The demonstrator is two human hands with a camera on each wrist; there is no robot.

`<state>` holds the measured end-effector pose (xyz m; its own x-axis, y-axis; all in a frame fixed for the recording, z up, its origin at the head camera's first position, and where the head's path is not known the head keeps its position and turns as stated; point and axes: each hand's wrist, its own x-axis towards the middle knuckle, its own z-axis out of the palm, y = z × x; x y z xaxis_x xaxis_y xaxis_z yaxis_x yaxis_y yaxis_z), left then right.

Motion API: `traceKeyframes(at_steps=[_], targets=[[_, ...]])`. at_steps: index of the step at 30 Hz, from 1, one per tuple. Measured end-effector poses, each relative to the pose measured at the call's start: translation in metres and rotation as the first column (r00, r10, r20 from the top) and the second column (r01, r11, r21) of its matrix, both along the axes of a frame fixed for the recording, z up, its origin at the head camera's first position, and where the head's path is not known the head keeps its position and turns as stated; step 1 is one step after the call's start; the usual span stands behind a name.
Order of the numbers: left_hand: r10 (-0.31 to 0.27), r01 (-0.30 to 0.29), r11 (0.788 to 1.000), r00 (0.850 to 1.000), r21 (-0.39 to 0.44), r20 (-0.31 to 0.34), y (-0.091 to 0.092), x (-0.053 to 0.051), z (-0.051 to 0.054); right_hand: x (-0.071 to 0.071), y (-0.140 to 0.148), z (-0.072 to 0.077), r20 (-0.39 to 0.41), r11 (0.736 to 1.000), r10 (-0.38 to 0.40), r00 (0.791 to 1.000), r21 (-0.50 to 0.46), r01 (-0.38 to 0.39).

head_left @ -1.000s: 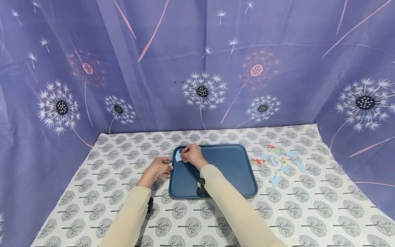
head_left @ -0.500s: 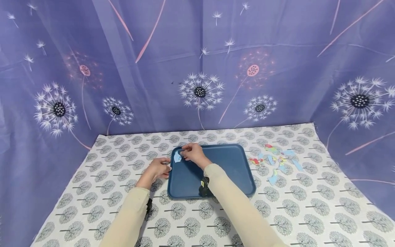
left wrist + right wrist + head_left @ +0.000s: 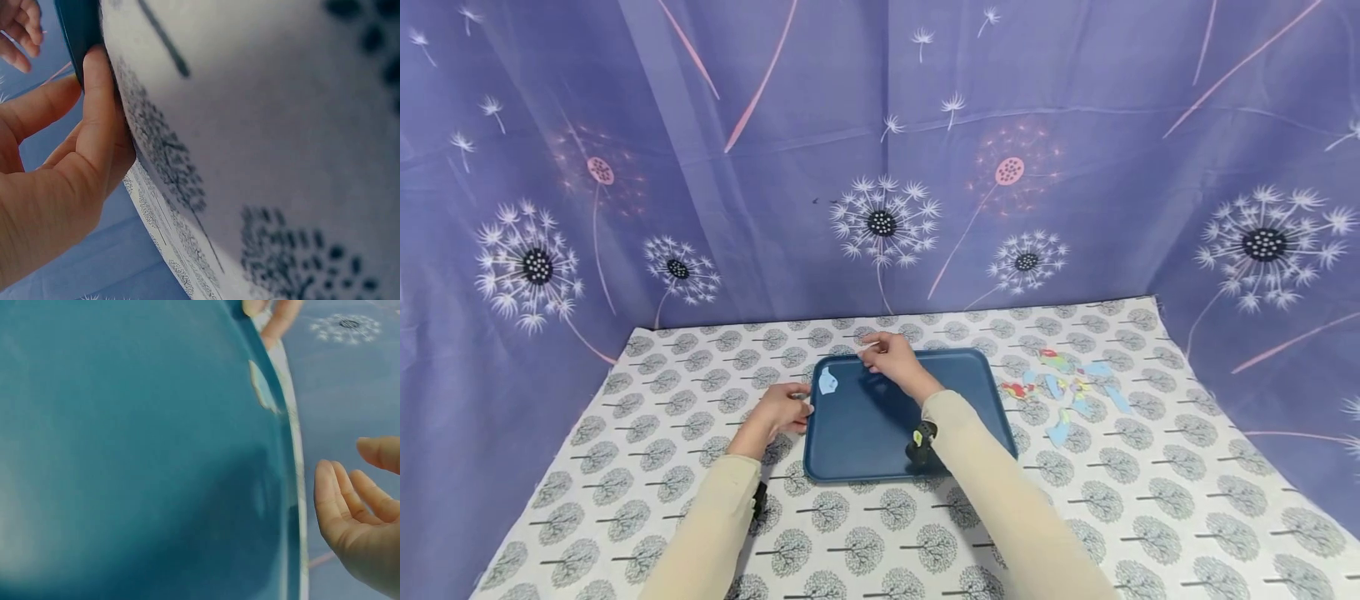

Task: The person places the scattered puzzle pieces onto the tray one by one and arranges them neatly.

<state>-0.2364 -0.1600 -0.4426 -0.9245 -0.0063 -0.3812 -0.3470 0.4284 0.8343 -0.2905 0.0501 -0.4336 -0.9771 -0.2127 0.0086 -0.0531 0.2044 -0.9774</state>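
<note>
A blue tray [image 3: 910,425] lies on the cloth, with one light blue paper piece [image 3: 828,382] flat in its far left corner. At the tray's left rim rests my left hand [image 3: 781,410]; in the left wrist view the fingertips of that hand [image 3: 69,150] touch the tray's edge [image 3: 78,37]. Above the tray's far rim my right hand [image 3: 891,360] hovers, right of the paper piece. The right wrist view shows this hand [image 3: 362,519] empty, its fingers loosely bent and the thumb apart, and the paper piece [image 3: 262,387] near the rim.
Several torn paper pieces [image 3: 1057,432], light blue, red, green and yellow, lie scattered on the cloth right of the tray. The table wears a white cloth [image 3: 865,533] with grey trees. A purple curtain [image 3: 775,192] with dandelions hangs behind and at both sides.
My right hand has let go of the light blue piece and moved away to the right, toward the tray's far rim. The left hand stays at the left rim. The head view has shifted slightly.
</note>
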Motion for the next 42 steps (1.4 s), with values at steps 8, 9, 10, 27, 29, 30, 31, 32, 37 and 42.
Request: traceKeyframes(at_steps=[8, 9, 10, 27, 29, 30, 31, 32, 37, 42], targets=[[-0.007, 0.007, 1.0, 1.0, -0.001, -0.004, -0.003, 0.0, 0.0, -0.004, 0.036, 0.01, -0.036, 0.997, -0.077, 0.996, -0.029, 0.076], [-0.008, 0.008, 1.0, 1.0, 0.003, -0.003, -0.003, -0.001, 0.0, -0.005, 0.041, 0.01, -0.036, 0.996, -0.087, 0.996, -0.03, 0.086], [-0.007, 0.007, 1.0, 1.0, 0.007, -0.001, -0.003, -0.001, -0.001, -0.005, 0.046, 0.011, -0.036, 0.995, -0.096, 0.995, -0.032, 0.095], [-0.015, 0.015, 1.0, 1.0, 0.014, -0.005, 0.0, 0.0, -0.003, 0.012, 0.169, 0.011, -0.021, 0.982, -0.142, 0.99, 0.123, 0.143], [-0.014, 0.014, 1.0, 1.0, 0.015, -0.003, 0.0, 0.0, -0.002, 0.016, 0.18, 0.01, -0.024, 0.978, -0.14, 0.99, 0.15, 0.142], [-0.011, 0.011, 1.0, 1.0, 0.013, -0.001, 0.0, 0.0, -0.002, 0.018, 0.185, 0.009, -0.023, 0.977, -0.133, 0.991, 0.168, 0.135], [-0.012, 0.012, 1.0, 1.0, 0.013, 0.0, 0.0, 0.0, -0.001, 0.02, 0.19, 0.009, -0.019, 0.974, -0.127, 0.992, 0.185, 0.129], [-0.011, 0.011, 1.0, 1.0, 0.013, 0.001, -0.001, 0.0, -0.001, 0.022, 0.195, 0.009, -0.017, 0.969, -0.119, 0.993, 0.215, 0.12], [-0.014, 0.014, 1.0, 1.0, 0.005, 0.001, -0.002, 0.001, -0.001, 0.034, 0.215, 0.006, 0.009, 0.942, -0.068, 0.998, 0.329, 0.061], [-0.021, 0.021, 1.0, 1.0, 0.002, -0.01, -0.002, 0.0, -0.002, 0.047, 0.232, 0.002, 0.047, 0.948, -0.026, 0.999, 0.318, 0.01]])
